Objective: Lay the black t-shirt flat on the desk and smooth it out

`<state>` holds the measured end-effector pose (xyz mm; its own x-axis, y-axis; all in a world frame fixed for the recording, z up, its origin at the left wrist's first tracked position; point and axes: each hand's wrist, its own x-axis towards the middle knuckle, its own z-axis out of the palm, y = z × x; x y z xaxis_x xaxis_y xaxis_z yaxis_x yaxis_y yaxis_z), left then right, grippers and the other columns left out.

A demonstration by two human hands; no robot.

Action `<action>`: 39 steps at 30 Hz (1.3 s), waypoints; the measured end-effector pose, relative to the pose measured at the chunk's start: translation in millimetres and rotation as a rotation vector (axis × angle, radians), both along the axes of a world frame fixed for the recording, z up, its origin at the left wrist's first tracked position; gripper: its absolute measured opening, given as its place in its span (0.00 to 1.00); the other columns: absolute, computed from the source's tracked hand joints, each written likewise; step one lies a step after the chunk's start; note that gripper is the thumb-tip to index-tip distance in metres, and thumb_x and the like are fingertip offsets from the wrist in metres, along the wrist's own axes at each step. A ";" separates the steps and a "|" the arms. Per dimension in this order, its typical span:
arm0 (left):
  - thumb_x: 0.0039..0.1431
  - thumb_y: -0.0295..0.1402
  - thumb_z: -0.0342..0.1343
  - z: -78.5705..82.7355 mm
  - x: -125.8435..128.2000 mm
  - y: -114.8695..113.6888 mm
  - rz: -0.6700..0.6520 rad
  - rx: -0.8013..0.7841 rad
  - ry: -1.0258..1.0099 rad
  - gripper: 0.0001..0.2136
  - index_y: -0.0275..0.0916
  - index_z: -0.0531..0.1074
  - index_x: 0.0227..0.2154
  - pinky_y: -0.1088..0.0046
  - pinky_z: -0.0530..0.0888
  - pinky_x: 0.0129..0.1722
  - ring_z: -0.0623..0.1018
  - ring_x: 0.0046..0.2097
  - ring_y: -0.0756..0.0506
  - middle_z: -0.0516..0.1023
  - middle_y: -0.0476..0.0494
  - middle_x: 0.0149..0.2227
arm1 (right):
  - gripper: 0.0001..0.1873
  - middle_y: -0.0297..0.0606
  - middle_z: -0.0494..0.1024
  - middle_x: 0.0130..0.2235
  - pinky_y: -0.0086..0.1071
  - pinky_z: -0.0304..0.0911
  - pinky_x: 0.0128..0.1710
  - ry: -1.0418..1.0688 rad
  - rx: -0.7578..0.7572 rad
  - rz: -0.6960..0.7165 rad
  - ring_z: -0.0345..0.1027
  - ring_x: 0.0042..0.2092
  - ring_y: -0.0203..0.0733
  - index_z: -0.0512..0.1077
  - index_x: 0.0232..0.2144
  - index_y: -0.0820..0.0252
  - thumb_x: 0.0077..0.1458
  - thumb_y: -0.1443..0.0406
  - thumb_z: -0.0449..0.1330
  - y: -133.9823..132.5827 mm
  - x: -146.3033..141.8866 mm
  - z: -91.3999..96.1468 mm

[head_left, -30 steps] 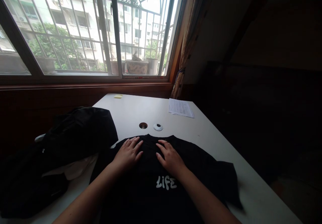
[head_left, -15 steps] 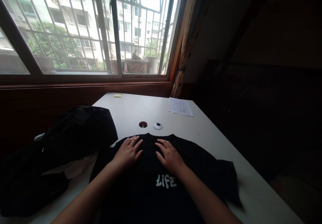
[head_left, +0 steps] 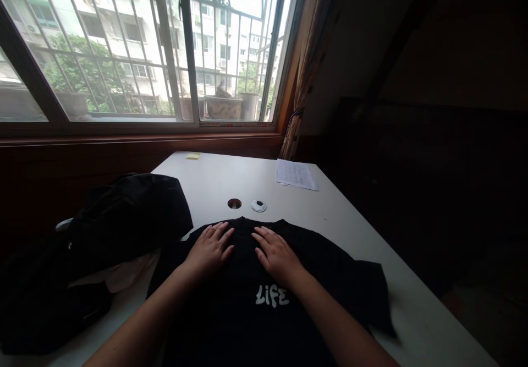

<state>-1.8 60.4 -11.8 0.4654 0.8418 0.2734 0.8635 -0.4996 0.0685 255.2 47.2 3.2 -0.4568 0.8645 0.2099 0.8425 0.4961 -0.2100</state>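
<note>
A black T-shirt [head_left: 243,312] with white "Life" lettering lies spread on the white table [head_left: 223,180], its collar toward the window. My left hand [head_left: 210,248] rests flat on the shirt left of the collar, fingers spread. To the right of the collar, my right hand [head_left: 277,252] lies on the fabric with its fingers stretched out. Neither hand grips the cloth. One short sleeve [head_left: 373,290] reaches out at the right; the left sleeve is partly behind my left forearm.
Dark clothing [head_left: 136,213] is heaped at the table's left. Beyond the collar are a round hole [head_left: 235,204] and a white round cap [head_left: 258,206]. Printed papers [head_left: 296,175] and a yellow sticky note [head_left: 193,156] lie near the far edge, below the barred window [head_left: 136,53].
My right hand has shifted very slightly left on the shirt. My left hand and the shirt look the same.
</note>
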 end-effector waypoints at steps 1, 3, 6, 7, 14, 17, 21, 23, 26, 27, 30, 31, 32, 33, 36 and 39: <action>0.71 0.45 0.48 0.1 0.0 0.0 0.000 0.000 0.003 0.25 0.42 0.62 0.66 0.51 0.59 0.67 0.63 0.67 0.35 0.60 0.37 0.69 | 0.26 0.36 0.60 0.69 0.46 0.50 0.68 -0.008 -0.011 -0.002 0.51 0.70 0.47 0.64 0.65 0.53 0.67 0.60 0.49 0.0 -0.1 0.5; 0.71 0.45 0.47 0.6 0.0 0.0 -0.001 -0.008 0.008 0.25 0.42 0.62 0.67 0.51 0.59 0.67 0.63 0.67 0.35 0.60 0.37 0.69 | 0.26 0.34 0.58 0.70 0.46 0.48 0.69 -0.024 -0.030 -0.004 0.49 0.70 0.46 0.63 0.65 0.52 0.68 0.59 0.49 -0.1 -0.3 1.6; 0.71 0.45 0.47 1.9 0.1 -0.5 0.007 -0.034 0.017 0.25 0.43 0.61 0.67 0.51 0.57 0.67 0.60 0.69 0.36 0.59 0.38 0.69 | 0.27 0.33 0.54 0.71 0.47 0.44 0.70 -0.049 -0.055 -0.001 0.45 0.72 0.45 0.60 0.67 0.51 0.69 0.58 0.47 -0.2 -0.6 3.2; 0.72 0.45 0.47 2.3 0.2 -0.6 0.009 -0.044 0.017 0.25 0.44 0.60 0.67 0.51 0.57 0.68 0.59 0.69 0.37 0.58 0.39 0.70 | 0.27 0.33 0.52 0.72 0.48 0.42 0.70 -0.058 -0.065 0.002 0.43 0.72 0.44 0.58 0.68 0.51 0.69 0.57 0.47 -0.2 -0.6 3.8; 0.72 0.48 0.44 4.9 0.9 -0.4 0.027 -0.135 0.031 0.27 0.45 0.55 0.69 0.46 0.50 0.69 0.50 0.72 0.37 0.49 0.42 0.72 | 0.31 0.34 0.45 0.73 0.49 0.35 0.71 -0.097 -0.123 0.015 0.37 0.73 0.44 0.53 0.70 0.51 0.70 0.51 0.44 2.6 0.1 6.5; 0.72 0.49 0.43 6.3 1.3 1.7 0.049 -0.160 0.045 0.28 0.46 0.53 0.70 0.43 0.48 0.69 0.48 0.72 0.37 0.47 0.43 0.72 | 0.32 0.34 0.44 0.73 0.49 0.34 0.71 -0.102 -0.134 0.015 0.36 0.73 0.44 0.52 0.70 0.52 0.70 0.49 0.44 4.6 1.1 6.8; 0.72 0.49 0.43 5.0 2.1 6.4 0.084 -0.160 0.045 0.28 0.45 0.53 0.70 0.41 0.48 0.68 0.47 0.72 0.36 0.47 0.42 0.72 | 0.33 0.35 0.45 0.73 0.50 0.35 0.71 -0.085 -0.128 0.025 0.37 0.73 0.45 0.51 0.70 0.52 0.69 0.48 0.44 8.2 2.7 6.4; 0.72 0.49 0.43 2.7 2.2 9.3 0.092 -0.145 0.032 0.28 0.45 0.54 0.69 0.40 0.47 0.68 0.48 0.72 0.35 0.47 0.42 0.72 | 0.33 0.36 0.46 0.73 0.51 0.36 0.71 -0.069 -0.120 0.036 0.38 0.73 0.45 0.52 0.70 0.51 0.69 0.48 0.45 10.9 3.8 5.5; 0.71 0.50 0.42 -0.6 2.3 14.1 0.097 -0.133 0.020 0.28 0.46 0.54 0.70 0.40 0.47 0.68 0.48 0.72 0.35 0.48 0.42 0.72 | 0.34 0.36 0.46 0.73 0.51 0.35 0.71 -0.059 -0.115 0.050 0.38 0.73 0.45 0.52 0.70 0.51 0.68 0.47 0.46 15.9 5.7 4.1; 0.71 0.50 0.42 -1.2 2.3 15.7 0.103 -0.137 0.023 0.29 0.45 0.54 0.70 0.40 0.47 0.68 0.48 0.72 0.35 0.48 0.42 0.72 | 0.34 0.36 0.46 0.73 0.51 0.35 0.71 -0.059 -0.117 0.051 0.37 0.73 0.45 0.52 0.70 0.51 0.68 0.47 0.46 17.6 6.5 3.8; 0.71 0.51 0.42 -1.1 2.6 20.2 0.124 -0.155 0.043 0.29 0.44 0.53 0.70 0.40 0.46 0.68 0.47 0.72 0.35 0.46 0.42 0.72 | 0.34 0.35 0.45 0.73 0.51 0.35 0.71 -0.058 -0.126 0.053 0.37 0.73 0.45 0.51 0.70 0.51 0.68 0.47 0.46 22.2 8.5 3.9; 0.71 0.51 0.42 -0.7 2.8 21.4 0.129 -0.159 0.048 0.30 0.44 0.53 0.70 0.41 0.46 0.68 0.47 0.72 0.35 0.46 0.42 0.72 | 0.34 0.35 0.45 0.73 0.50 0.35 0.71 -0.056 -0.127 0.055 0.37 0.73 0.44 0.51 0.70 0.51 0.68 0.47 0.46 23.5 9.1 4.2; 0.71 0.51 0.41 -0.2 2.9 22.4 0.132 -0.161 0.050 0.30 0.44 0.53 0.70 0.41 0.46 0.68 0.47 0.73 0.36 0.46 0.42 0.72 | 0.34 0.35 0.46 0.73 0.50 0.35 0.71 -0.053 -0.127 0.059 0.38 0.73 0.44 0.51 0.70 0.51 0.68 0.48 0.46 24.6 9.5 4.5; 0.71 0.51 0.41 0.3 3.1 23.1 0.134 -0.162 0.051 0.30 0.44 0.53 0.70 0.41 0.46 0.68 0.47 0.73 0.36 0.46 0.42 0.72 | 0.34 0.36 0.47 0.73 0.50 0.35 0.71 -0.049 -0.126 0.065 0.38 0.73 0.44 0.52 0.70 0.51 0.68 0.48 0.47 25.5 9.8 4.8; 0.71 0.51 0.41 1.8 3.5 24.0 0.144 -0.172 0.052 0.30 0.44 0.52 0.70 0.42 0.46 0.68 0.46 0.73 0.36 0.45 0.42 0.72 | 0.31 0.38 0.52 0.72 0.50 0.39 0.71 -0.016 -0.100 0.094 0.42 0.72 0.44 0.56 0.69 0.52 0.69 0.50 0.47 26.6 11.5 5.1; 0.71 0.51 0.41 5.4 4.0 22.9 0.151 -0.183 0.062 0.30 0.44 0.52 0.70 0.42 0.46 0.68 0.46 0.73 0.36 0.45 0.42 0.72 | 0.26 0.39 0.62 0.68 0.47 0.46 0.69 0.054 0.006 0.097 0.50 0.70 0.44 0.63 0.65 0.54 0.70 0.56 0.46 24.1 20.7 5.0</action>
